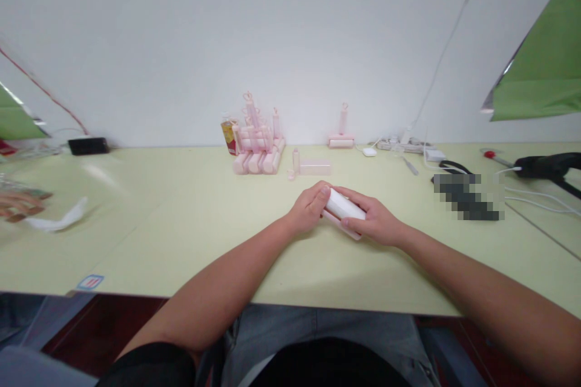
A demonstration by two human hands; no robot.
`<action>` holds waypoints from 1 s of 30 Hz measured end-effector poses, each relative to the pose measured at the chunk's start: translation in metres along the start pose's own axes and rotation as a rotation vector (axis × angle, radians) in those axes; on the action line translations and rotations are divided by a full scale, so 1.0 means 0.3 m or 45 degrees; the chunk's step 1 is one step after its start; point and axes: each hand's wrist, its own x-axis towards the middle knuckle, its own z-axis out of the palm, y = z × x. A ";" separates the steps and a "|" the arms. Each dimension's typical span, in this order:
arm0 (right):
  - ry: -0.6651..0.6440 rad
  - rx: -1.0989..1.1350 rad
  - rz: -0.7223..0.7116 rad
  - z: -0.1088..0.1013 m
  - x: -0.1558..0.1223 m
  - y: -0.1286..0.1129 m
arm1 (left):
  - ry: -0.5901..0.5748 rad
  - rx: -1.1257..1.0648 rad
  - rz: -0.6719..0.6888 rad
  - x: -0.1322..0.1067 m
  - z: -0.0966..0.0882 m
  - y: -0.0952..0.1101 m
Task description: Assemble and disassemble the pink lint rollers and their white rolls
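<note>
Between both hands is a lint roller head, a white roll beside a pale pink piece, held at a slant above the table. Its left end is gripped by my left hand, the thumb lying near the top of the roll. My right hand wraps the other end, with the thumb along the lower side. A clear pink cover lies just beyond the hands, next to an upright pink handle. Part of the roller is hidden by my fingers.
Several pink lint rollers are grouped by the wall, beside a yellow-and-red carton. Another roller stands farther right. Cables, a power strip and a blurred-out dark item lie right. At far left is another person's hand.
</note>
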 end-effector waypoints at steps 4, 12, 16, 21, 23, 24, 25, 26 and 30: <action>0.006 -0.001 0.005 0.000 0.000 0.004 | 0.002 0.015 0.005 0.001 -0.002 -0.002; -0.004 -0.001 0.002 0.001 -0.001 0.006 | -0.013 -0.023 0.021 0.002 -0.002 -0.010; -0.001 -0.011 0.003 0.001 -0.001 0.005 | -0.006 -0.025 0.007 0.002 0.000 -0.007; -0.003 -0.027 0.002 0.000 -0.001 0.006 | -0.001 -0.002 -0.005 0.000 -0.001 0.001; -0.005 -0.022 -0.005 -0.001 -0.001 0.007 | 0.000 0.006 -0.008 0.000 -0.001 0.003; -0.006 -0.021 -0.007 0.000 0.000 0.007 | 0.002 0.010 -0.008 0.000 -0.001 0.003; -0.004 -0.020 -0.007 0.000 0.000 0.006 | 0.003 0.012 -0.007 0.000 -0.001 0.003; -0.004 -0.018 -0.006 0.000 0.000 0.005 | 0.004 0.012 -0.005 0.000 -0.001 0.002; -0.012 -0.014 0.001 -0.001 0.001 0.000 | 0.006 0.007 0.012 0.000 -0.002 0.000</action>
